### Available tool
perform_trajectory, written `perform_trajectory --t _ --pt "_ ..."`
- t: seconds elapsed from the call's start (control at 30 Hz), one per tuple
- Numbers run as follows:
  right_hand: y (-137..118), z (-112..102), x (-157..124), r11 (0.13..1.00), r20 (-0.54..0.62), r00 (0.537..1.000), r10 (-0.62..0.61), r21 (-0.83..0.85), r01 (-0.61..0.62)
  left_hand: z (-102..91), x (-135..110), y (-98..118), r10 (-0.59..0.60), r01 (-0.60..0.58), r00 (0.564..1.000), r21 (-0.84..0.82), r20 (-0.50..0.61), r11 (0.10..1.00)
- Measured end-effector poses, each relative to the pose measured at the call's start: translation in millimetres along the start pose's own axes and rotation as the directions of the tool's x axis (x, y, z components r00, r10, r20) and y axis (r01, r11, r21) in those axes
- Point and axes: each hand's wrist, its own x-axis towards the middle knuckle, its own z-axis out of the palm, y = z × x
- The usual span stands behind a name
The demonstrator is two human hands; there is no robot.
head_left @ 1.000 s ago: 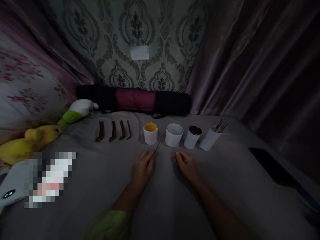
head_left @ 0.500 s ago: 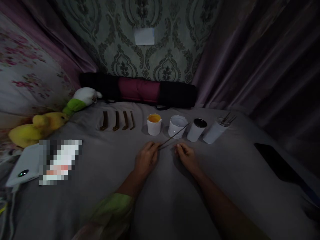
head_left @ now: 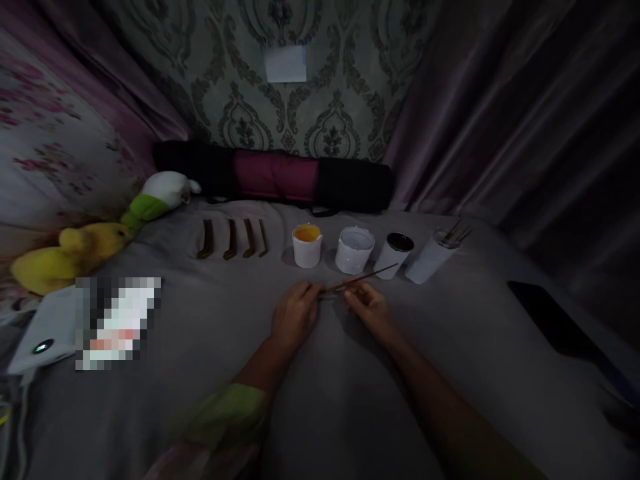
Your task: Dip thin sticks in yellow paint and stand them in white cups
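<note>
Grey sheet [head_left: 215, 320], thin stick [head_left: 374, 274] spanning both hands [head_left: 296, 311], tip [head_left: 394, 266] past the right.

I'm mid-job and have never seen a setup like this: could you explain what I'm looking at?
There is no machine here: you see a person's two bare hands, filmed by one camera worn on the head, looking forward and down. The left hand holds a thin brown stick slanting across to the right hand; whether the right fingers grip it is hard to tell. Beyond the hands, on grey cloth, are a white cup with an orange inside, a wider white cup, a dark-topped white container and a leaning white container holding thin sticks. To the left are four brown pieces in a row.
</note>
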Motion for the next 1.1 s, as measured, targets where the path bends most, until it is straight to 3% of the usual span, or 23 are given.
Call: perform_trajectory --t 0.53,1.1 --pt "6 -1 2 1.000 -0.058 0.998 0.031 0.007 -0.031 -1.9 1 1 -0.003 0.003 1.000 0.020 0.009 1.000" --pt "10 -3 4 0.995 -0.067 0.997 0.047 0.093 -0.041 6.1 -1 -7 -0.092 0.081 0.995 -0.192 -0.046 0.978"
